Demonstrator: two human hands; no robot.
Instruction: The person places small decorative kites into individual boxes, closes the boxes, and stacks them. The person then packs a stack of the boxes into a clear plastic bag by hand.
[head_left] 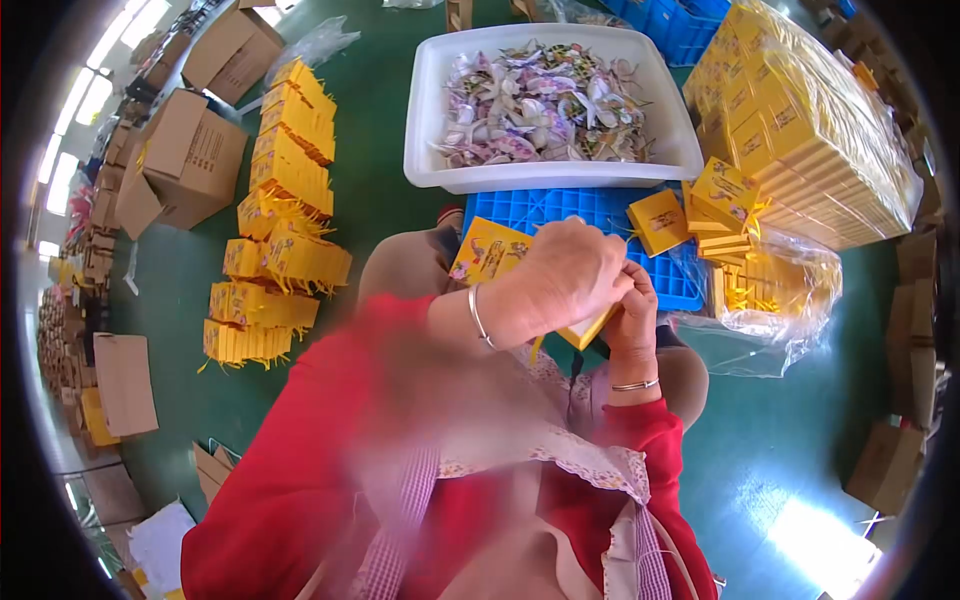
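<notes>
Sitting under the left hand [572, 272] and beside the right hand [634, 322], yellow box [488, 250] looks like light, fairly stiff card, probably crushable, best taken by its side edges; both hands' fingers curled close, can't tell exactly what they grip.

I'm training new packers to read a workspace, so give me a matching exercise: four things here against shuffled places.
1. White rectangular plastic tub
2. Silver-coloured metal bangles
3. Long row of yellow printed boxes

A. On the left
B. Top centre, filled with white-and-purple pieces
C. Top right, under clear film
D. One on each wrist

4. Large block of stacked yellow boxes

Pairs: 1-B; 2-D; 3-A; 4-C
</notes>
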